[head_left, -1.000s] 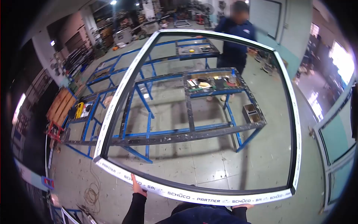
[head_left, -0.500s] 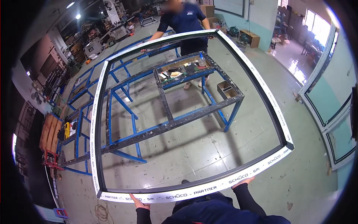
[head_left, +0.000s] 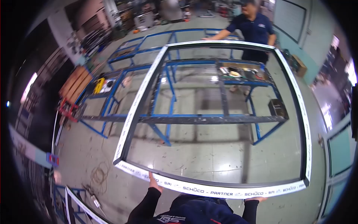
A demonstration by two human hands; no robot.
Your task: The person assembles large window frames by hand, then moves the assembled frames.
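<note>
The big window frame (head_left: pixel 209 191) hangs flat in the air over the blue metal stand (head_left: pixel 209 119). It looks stiff, heavy and awkward. The left hand (head_left: pixel 153 183) grips its near bar, fingers pressed together. The right hand (head_left: pixel 255 199) holds underneath, and I cannot tell how its fingers sit. A co-worker's hand (head_left: pixel 207 38) holds the far bar.

Right hand (head_left: pixel 256 199) mostly under frame (head_left: pixel 209 190)

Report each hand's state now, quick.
Left hand: holds the window frame by its near rail.
Right hand: holds the same rail, from underneath.
</note>
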